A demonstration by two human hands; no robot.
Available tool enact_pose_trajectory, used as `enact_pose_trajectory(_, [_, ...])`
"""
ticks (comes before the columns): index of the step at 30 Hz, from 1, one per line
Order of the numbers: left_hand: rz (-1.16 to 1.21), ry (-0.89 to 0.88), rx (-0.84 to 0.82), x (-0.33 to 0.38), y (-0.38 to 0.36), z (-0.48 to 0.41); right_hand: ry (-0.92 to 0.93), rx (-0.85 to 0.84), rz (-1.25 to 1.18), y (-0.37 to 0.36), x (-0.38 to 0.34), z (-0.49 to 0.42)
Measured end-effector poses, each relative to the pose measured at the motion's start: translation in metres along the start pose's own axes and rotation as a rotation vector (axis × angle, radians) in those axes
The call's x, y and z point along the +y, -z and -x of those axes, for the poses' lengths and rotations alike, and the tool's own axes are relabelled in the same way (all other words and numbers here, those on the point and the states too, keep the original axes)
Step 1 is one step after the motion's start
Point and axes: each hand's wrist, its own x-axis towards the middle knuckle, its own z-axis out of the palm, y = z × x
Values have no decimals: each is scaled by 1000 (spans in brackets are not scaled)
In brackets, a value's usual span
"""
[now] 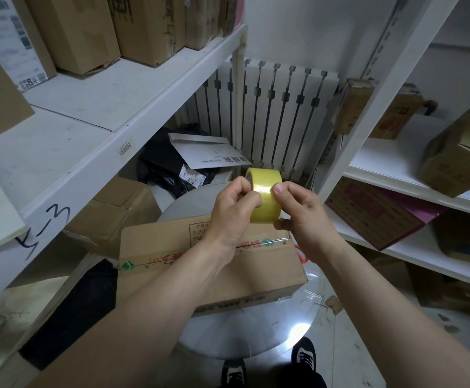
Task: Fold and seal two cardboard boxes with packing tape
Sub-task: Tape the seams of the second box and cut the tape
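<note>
We hold the yellow tape roll (264,197) in both hands, raised just above the far edge of the cardboard box (200,275). Our right hand (301,211) grips the roll, thumb on its outer face and fingers curled beneath. Our left hand (233,208) pinches at the roll's left side with curled fingers, most likely hunting for the loose end; we see no tape drawn off.

The box lies on the round table (256,331) with its flaps folded flat; a printed strip runs along the seam from left to right, and we cannot tell whether fresh tape covers it; we judge the folding of this box done and its sealing yet to come. Which carton is the second we cannot say; a creased brown box (116,211) sits to the left, under the left shelf (88,152).

Room is tight; the left shelf's edge runs near the box's left end, the right shelf's upright (368,121) stands just right of our right hand, and the radiator (278,107) closes the far side; the box's near right corner comes close to the table's rim, so a long pull has most freedom toward us.
</note>
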Motion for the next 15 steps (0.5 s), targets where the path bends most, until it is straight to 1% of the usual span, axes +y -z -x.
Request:
enact_pose_trajectory(5, [-101, -133, -31, 1, 3, 3, -10, -13, -67, -1, 0, -1])
enact_pose_trajectory(10, [-198, -258, -115, -4, 10, 1, -2, -41, -104, 1, -1, -1])
enact_pose_trajectory(12, [-194, -258, -129, -6, 13, 0, 7, -62, -94, 2, -2, 0])
enact_pose_trajectory(15, [-110, -185, -82, -6, 13, 0, 25, -71, -50, 1, -1, 1])
